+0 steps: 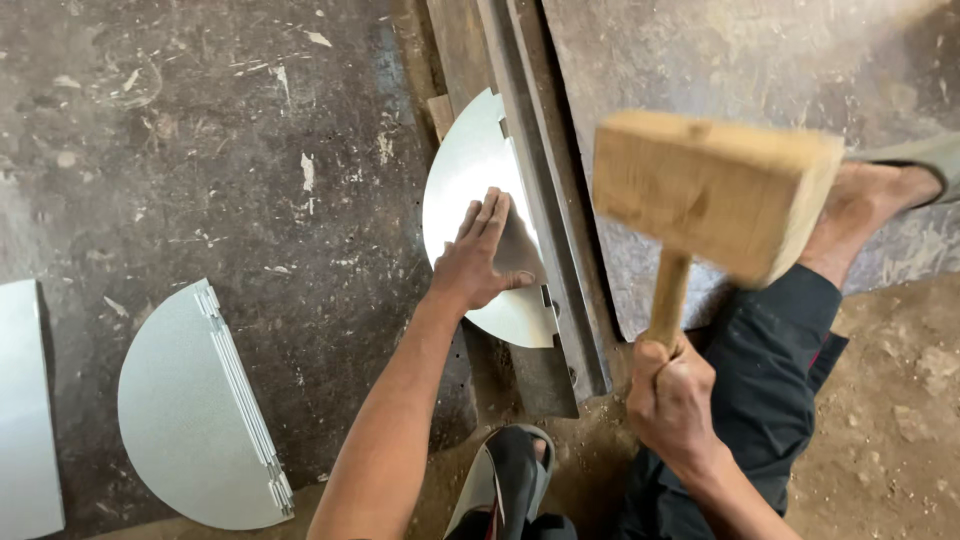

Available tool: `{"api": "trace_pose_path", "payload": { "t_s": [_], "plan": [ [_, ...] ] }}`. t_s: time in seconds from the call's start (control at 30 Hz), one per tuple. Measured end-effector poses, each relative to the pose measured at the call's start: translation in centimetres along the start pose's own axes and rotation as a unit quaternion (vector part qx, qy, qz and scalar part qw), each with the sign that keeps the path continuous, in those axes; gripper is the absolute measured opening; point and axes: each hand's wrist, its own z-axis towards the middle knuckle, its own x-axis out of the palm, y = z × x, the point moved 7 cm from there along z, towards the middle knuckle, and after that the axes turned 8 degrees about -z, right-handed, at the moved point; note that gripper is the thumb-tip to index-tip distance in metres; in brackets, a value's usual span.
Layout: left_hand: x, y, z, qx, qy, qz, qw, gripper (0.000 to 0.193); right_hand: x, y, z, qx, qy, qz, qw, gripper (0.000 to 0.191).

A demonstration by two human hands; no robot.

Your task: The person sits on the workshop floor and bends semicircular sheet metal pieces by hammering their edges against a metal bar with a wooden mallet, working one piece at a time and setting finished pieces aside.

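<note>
**Mallet raised over a half-round sheet**

The shiny half-round sheet-metal piece [470,190] lies against a dark steel angle bar [545,200]. The left hand [478,262] presses it, fingers flat together. The right hand [672,400] grips a blocky pale wooden mallet [712,190], fingers wrapped round its handle. A matching dull half-disc [185,410] rests on the scuffed floor [230,140].

Shiny smooth metal half-disc [470,190], pale rough-grained wooden mallet [712,190], dull steel bar [545,190], scuffed concrete floor [200,120].

The left hand [480,258] pressed flat on a half-round metal sheet [470,175] lying against a steel bar [548,200], while the right hand [672,400] gripped the handle of a raised wooden mallet [712,190], with a second half-round sheet [185,410] well apart on the floor [200,130]
</note>
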Motion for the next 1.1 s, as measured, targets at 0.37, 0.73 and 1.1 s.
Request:
{"api": "trace_pose_path", "payload": {
  "t_s": [0.37,0.73,1.1],
  "plan": [
    [1.6,1.0,0.4,-0.017,0.025,0.007,1.000,0.130,2.1,-2.2,-6.0,-0.053,0.083,-0.054,0.994,0.032],
    [0.2,0.2,0.8,-0.017,0.026,0.003,1.000,0.128,3.7,-7.9,-6.8,0.281,0.096,0.201,0.933,0.050],
    [-1.0,-0.2,0.6,-0.034,0.043,-0.012,0.998,0.125,5.1,-6.1,0.3,0.156,0.011,0.145,0.977,0.054]
  ]
}}
